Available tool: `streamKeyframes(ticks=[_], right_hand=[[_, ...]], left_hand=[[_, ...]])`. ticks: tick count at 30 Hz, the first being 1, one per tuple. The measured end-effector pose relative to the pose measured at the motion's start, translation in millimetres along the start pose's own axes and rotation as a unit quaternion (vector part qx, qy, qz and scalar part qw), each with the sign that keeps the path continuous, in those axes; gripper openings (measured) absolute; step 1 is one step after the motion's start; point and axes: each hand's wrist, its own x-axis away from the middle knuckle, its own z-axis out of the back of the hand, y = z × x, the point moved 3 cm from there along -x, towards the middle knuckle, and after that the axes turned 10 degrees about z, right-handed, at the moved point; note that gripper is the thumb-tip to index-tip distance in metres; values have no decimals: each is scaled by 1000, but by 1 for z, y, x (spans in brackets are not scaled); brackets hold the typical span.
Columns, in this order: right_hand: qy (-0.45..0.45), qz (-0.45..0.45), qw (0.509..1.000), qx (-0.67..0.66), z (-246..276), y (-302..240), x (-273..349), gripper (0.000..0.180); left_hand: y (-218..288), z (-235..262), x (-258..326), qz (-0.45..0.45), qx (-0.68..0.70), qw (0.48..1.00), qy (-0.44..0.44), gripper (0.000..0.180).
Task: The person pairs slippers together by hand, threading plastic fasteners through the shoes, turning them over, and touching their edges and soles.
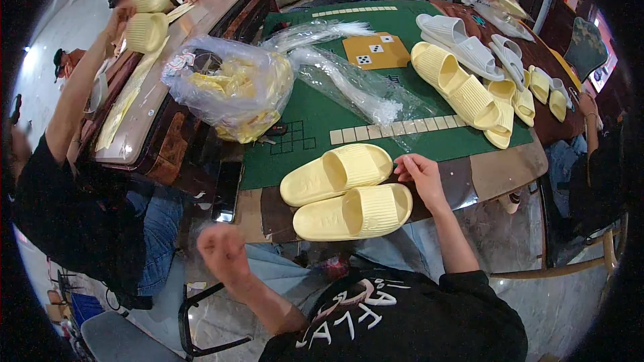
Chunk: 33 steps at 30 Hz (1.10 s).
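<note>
A pair of pale yellow slide slippers lies side by side at the near table edge, toes to the right: the far slipper (337,173) and the near slipper (353,213). Just off their toe ends is my right hand (417,173), its fingers loosely bent and apart, with nothing visible in them. Left of the slippers, below the table edge, hangs my left hand (225,253). Its fingers are curled in and slightly blurred; whatever they may hold is hidden.
A clear plastic bag (231,90) with yellow contents stands at the left. Clear plastic packaging (355,84) lies mid-table on the green mat (308,147). More yellow slippers (456,84) and grey slippers (459,43) are piled at right. At left, another person raises yellow slippers (146,32).
</note>
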Motion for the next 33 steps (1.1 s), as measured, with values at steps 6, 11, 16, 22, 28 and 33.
streamKeyframes(ticks=[6,11,16,22,28,33], right_hand=[[30,92,987,128,-9,3,-7,17],[-10,135,975,175,-25,-3,-10,15],[-44,138,968,206,-34,-2,-10,23],[-109,230,944,209,-37,3,-14,43],[-134,216,952,171,-38,-4,-12,38],[-154,132,973,107,-35,10,-15,39]], left_hand=[[-58,-64,-26,-25,-639,769,21,17],[-119,-81,-43,76,-627,767,-110,11],[-158,-98,-57,83,-639,746,-168,12],[-177,-100,-58,108,-667,709,-201,16],[-180,-98,-59,120,-659,718,-192,17],[-175,-100,-56,116,-647,731,-183,14]])
